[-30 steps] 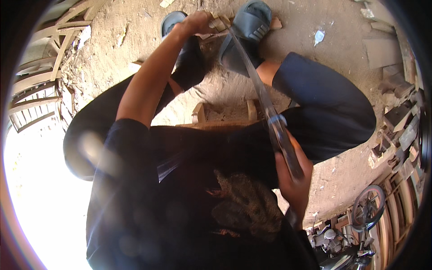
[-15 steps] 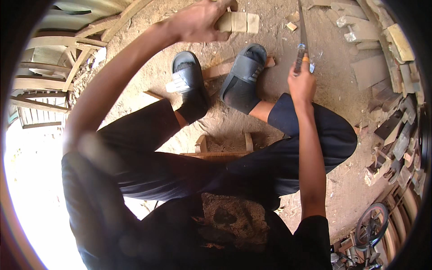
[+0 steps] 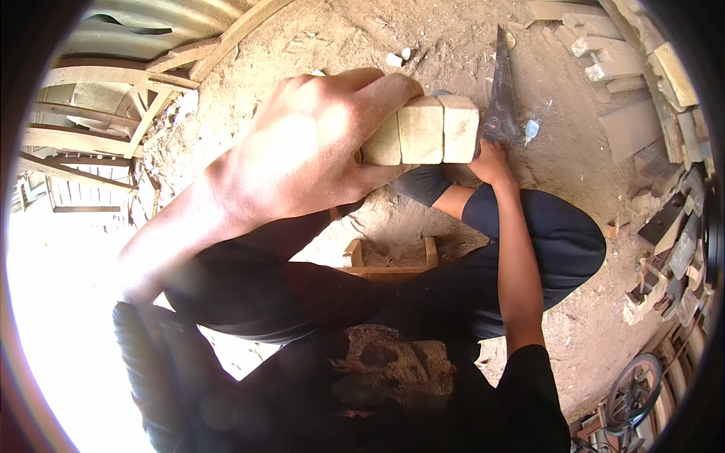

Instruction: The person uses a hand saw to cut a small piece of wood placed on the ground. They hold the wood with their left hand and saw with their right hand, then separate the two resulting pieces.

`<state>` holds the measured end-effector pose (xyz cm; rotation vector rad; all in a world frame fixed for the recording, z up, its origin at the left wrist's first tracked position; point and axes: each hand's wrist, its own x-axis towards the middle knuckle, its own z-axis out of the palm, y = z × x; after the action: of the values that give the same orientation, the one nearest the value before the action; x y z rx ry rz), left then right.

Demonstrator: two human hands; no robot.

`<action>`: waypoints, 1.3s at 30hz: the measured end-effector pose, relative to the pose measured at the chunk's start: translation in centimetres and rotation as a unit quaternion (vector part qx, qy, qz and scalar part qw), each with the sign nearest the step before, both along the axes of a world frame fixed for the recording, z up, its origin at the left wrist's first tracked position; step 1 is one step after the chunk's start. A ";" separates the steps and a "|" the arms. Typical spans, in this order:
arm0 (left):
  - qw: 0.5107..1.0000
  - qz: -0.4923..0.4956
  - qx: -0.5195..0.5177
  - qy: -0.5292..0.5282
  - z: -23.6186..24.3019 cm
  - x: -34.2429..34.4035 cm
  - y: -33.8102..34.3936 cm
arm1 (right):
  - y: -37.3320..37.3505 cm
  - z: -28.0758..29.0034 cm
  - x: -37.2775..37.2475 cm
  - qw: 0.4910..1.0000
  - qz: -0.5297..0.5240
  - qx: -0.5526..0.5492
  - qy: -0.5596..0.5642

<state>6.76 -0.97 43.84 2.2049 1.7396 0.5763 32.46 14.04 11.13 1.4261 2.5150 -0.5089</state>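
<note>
Close up, my left hand [image 3: 310, 143] is wrapped around several short wood blocks [image 3: 421, 132] pressed side by side. Their pale sawn end faces point to the right, past my fingers. My right hand [image 3: 495, 162] grips a hand saw [image 3: 501, 90] by its handle, lower down and farther right. The dark blade points away from me over the ground, its teeth along the right edge. The blocks partly cover my right fingers and hide most of my feet.
Two small wood offcuts [image 3: 394, 60] lie on the sandy ground ahead. Stacked timber and boards [image 3: 630, 124] line the right side, with a bicycle wheel [image 3: 633, 390] at the lower right. Curved wooden frames [image 3: 91, 140] stand at the left. A small wooden stool [image 3: 389, 270] shows between my legs.
My left hand has brought the wood blocks nearer to me and to the right, so they look larger. My right hand has drawn back slightly with the saw.
</note>
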 end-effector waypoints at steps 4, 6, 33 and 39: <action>0.998 0.015 0.035 0.050 0.8 0.1 0.0 | -3.4 16.7 -6.1 0.772 -0.154 -0.354 0.504; 0.997 0.019 0.051 0.053 0.3 0.1 0.5 | -4.9 23.1 -5.6 0.663 -0.161 -0.435 0.588; 0.999 -0.050 -0.013 0.012 -0.6 0.1 1.2 | -6.8 26.0 -6.9 0.687 -0.050 -0.361 0.629; 0.997 -0.046 -0.056 0.005 -0.6 -0.1 1.4 | -6.3 25.2 -7.0 0.682 -0.050 -0.395 0.614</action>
<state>6.70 0.44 43.23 2.2003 1.6252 0.4363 25.50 7.76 36.30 0.8664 2.1149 -2.8979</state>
